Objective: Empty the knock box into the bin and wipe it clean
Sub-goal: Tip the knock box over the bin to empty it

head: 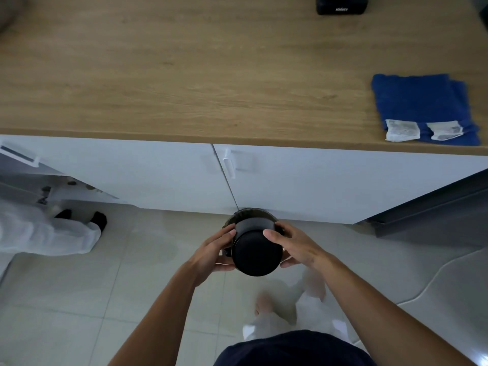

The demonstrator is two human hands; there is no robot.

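Topping white cabinets (317, 180), wooden countertop (184, 75).

Bare forearms (163, 307), no sleeves showing; dark navy garment (293, 350) at the waist.

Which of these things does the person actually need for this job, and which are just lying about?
Needed: knock box, held upturned by left hand and right hand; bin beneath it; blue cloth.

Lying about: black box on the counter; white bag on the floor.
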